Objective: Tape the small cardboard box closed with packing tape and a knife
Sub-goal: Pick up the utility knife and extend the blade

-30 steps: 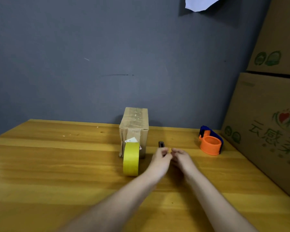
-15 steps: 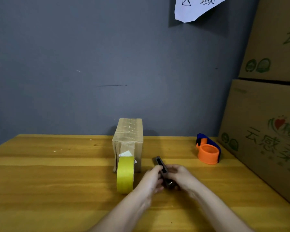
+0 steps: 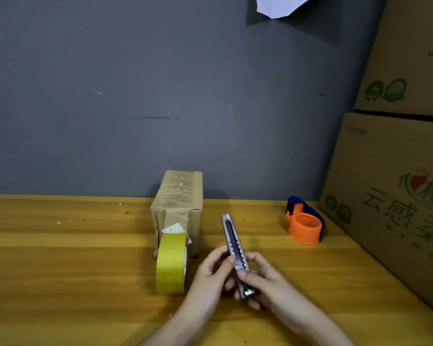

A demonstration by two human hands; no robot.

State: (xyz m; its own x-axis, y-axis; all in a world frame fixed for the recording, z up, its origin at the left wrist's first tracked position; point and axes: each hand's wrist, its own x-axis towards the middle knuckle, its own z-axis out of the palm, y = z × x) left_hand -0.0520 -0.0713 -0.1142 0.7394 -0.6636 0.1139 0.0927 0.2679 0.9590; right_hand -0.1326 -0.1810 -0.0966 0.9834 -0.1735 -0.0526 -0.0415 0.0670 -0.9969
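A small cardboard box (image 3: 179,196) with clear tape over its top and front stands at the back of the wooden table (image 3: 60,258). A yellow tape roll (image 3: 170,264) stands on edge against the box's front. Just right of the roll, both hands hold a grey utility knife (image 3: 233,243) pointing away from me. My left hand (image 3: 210,273) grips its middle from the left, thumb on the slider. My right hand (image 3: 263,280) grips the near end of the handle. No blade shows at the far tip.
An orange and blue tape dispenser (image 3: 305,227) sits at the back right of the table. Large printed cardboard cartons (image 3: 395,186) are stacked along the right edge. A grey wall (image 3: 160,96) rises behind the table, with a white paper (image 3: 278,6) pinned high up.
Both hands picked the knife up from the table beside the box and drew it toward me, lifted. The box and tape roll have not moved.
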